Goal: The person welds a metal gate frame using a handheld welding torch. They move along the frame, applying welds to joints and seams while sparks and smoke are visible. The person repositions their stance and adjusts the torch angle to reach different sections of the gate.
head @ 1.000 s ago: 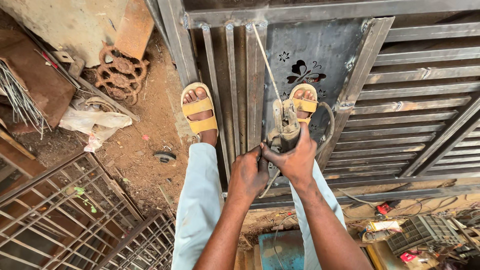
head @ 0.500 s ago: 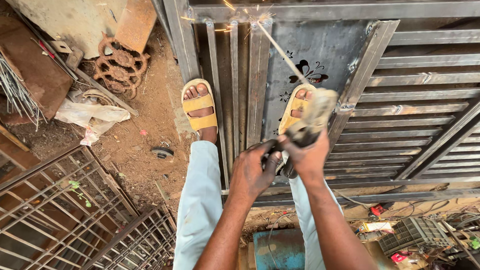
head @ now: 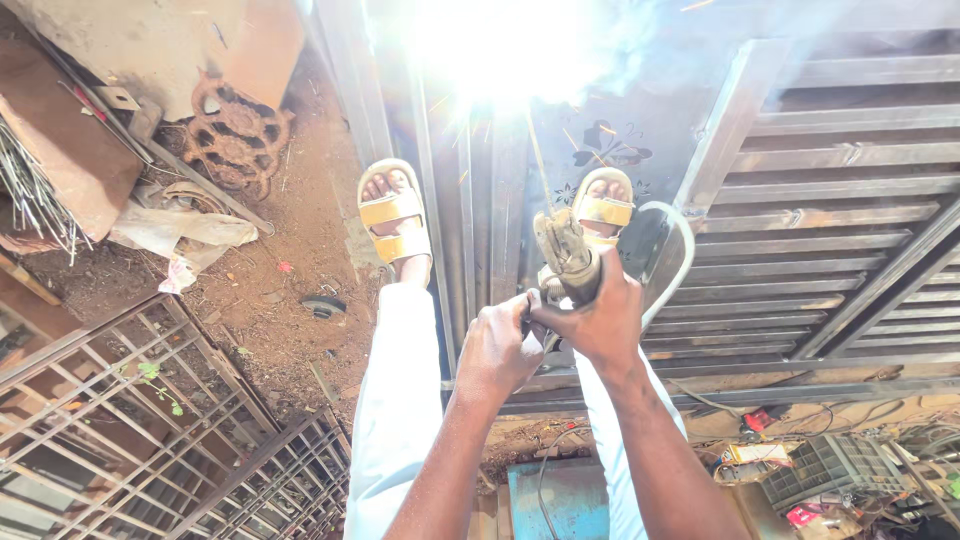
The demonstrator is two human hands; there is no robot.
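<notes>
Gripping the worn welding electrode holder [head: 568,258] above the grey steel gate frame [head: 800,210], both hands closed around it: right hand [head: 598,320] on the grip, left hand [head: 505,345] just beside, its thin rod [head: 537,160] reaching a white glare [head: 500,45].

No clear labels, signs or screens show; only a crumpled whitish bag [head: 180,232] lying on the dirt at left, and small red and yellow packets [head: 760,455], blurred, at lower right.
</notes>
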